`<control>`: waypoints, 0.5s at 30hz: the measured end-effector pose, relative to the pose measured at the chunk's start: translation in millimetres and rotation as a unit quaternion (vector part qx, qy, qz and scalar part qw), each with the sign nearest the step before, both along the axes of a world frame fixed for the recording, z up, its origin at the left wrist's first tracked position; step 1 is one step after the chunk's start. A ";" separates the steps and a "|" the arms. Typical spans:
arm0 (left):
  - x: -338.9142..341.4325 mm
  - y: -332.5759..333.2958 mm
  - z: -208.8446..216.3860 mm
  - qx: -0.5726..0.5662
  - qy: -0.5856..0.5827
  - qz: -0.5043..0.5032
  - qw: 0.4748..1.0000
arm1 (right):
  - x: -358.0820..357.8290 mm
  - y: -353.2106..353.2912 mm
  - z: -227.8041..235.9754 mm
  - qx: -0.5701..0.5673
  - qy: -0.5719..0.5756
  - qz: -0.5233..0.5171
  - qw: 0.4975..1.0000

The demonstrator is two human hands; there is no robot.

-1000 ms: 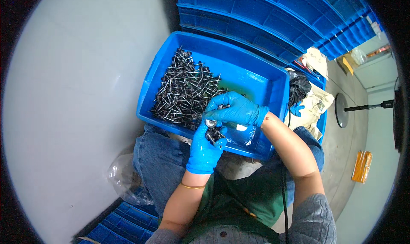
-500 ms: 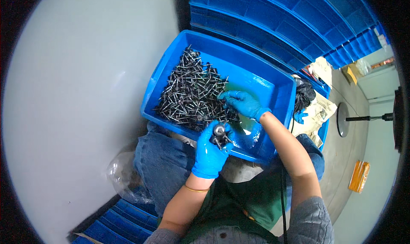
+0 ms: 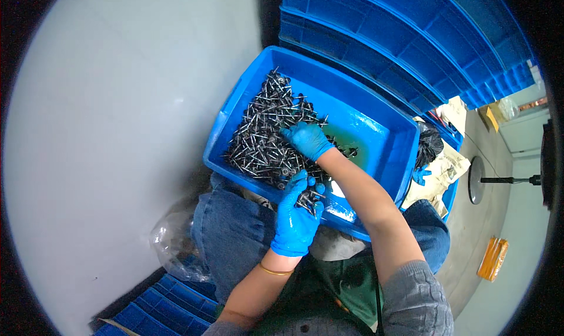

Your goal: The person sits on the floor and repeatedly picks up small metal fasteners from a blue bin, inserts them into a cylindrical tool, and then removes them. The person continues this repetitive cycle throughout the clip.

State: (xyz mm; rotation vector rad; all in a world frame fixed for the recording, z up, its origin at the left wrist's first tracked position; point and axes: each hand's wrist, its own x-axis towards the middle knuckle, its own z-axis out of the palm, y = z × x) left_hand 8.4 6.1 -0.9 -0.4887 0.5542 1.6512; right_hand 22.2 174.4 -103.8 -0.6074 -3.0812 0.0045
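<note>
1. Tub (image 3: 329, 80): blue, rectangular, positioned in front of the person, above the knees (image 3: 232, 224).
2. Heap (image 3: 258, 130): small dark parts with bright metal stems, lying at all angles in the left portion of the tub. A few loose parts extend toward the middle.
3. Left hand (image 3: 296, 218): blue glove, palm turned up at the near rim of the tub. Fingers are curled around a handful (image 3: 307, 201) of the same parts; stems project between thumb and fingers.
4. Right hand (image 3: 308, 139): blue glove, back facing up, fingertips at the heap's right side. The glove hides the fingertips, so whether they are apart or clamped on a part cannot be told.
5. Crates (image 3: 399, 36): blue, stacked beyond the tub.
6. Black bag (image 3: 430, 145): right of the tub.
7. Clear bag (image 3: 176, 248): left of the knees.
</note>
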 end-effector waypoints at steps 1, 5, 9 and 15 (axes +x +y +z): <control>-1.3 0.0 -1.2 0.002 -0.002 0.001 1.000 | 1.8 0.9 0.1 -0.001 0.019 -0.040 0.999; -3.7 3.1 0.1 -0.018 0.047 0.040 0.998 | 15.4 -0.1 10.3 -0.257 0.308 -0.250 0.881; -7.2 3.7 5.7 -0.010 0.115 0.054 0.992 | 50.8 -19.5 60.0 -0.782 0.341 -0.320 0.411; 3.2 6.1 16.7 -0.020 0.207 -0.011 0.978 | 82.0 -50.8 101.5 -0.890 0.358 -0.260 0.112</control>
